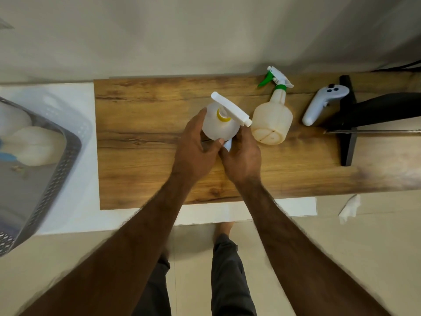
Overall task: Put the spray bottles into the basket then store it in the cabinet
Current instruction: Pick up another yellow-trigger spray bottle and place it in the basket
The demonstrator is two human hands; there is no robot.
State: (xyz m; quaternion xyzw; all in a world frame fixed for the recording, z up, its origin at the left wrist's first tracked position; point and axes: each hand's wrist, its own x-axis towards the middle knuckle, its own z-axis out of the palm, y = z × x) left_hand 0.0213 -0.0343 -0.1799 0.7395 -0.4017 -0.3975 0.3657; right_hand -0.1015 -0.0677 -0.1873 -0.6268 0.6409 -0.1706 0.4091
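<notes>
Both hands — left hand [197, 142] and right hand [242, 156] — wrap their fingers around the yellow-collared spray bottle [219, 125] upright on the wooden tabletop [148, 156], while the green-triggered spray bottle [273, 117] lies beside it and the grey basket [63, 160] — apparently already holding some bottles — waits far left, unstored.

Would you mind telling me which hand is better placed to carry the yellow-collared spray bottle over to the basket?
Left, probably. The left hand already wraps the yellow-collared spray bottle on the side facing the basket, which sits at the far left. The right hand only steadies its base and would have to cross over.
</notes>
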